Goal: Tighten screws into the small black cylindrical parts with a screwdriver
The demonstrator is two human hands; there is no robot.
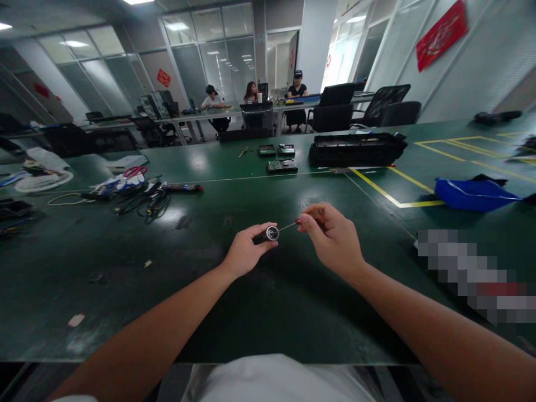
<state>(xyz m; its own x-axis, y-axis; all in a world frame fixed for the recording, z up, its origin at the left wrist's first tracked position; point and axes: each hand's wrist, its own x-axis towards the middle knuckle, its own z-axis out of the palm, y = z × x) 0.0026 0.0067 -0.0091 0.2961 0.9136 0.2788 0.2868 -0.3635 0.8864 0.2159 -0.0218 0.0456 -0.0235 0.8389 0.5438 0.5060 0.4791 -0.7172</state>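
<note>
Between the thumb and fingers of my left hand [245, 251] is a small dark cylinder [272, 233]. Its round, silvery end faces me and to the right. My right hand [333, 237] grips a thin screwdriver [287, 226] by its handle, of which a red part shows at my fingertips. The screwdriver's metal shaft points left and its tip meets the cylinder's open-looking end; how deep it reaches I cannot tell. Both hands are held above the green table [251, 312].
Circuit-board drives [282, 166] and a long black plastic unit [358, 149] lie farther back. Cables [146, 201], red-handled scissors [135, 172] and another tool [184, 188] are at left. A blue bin [473, 194] sits at right, near a blurred-out object [473, 273]. Several people sit at a far table.
</note>
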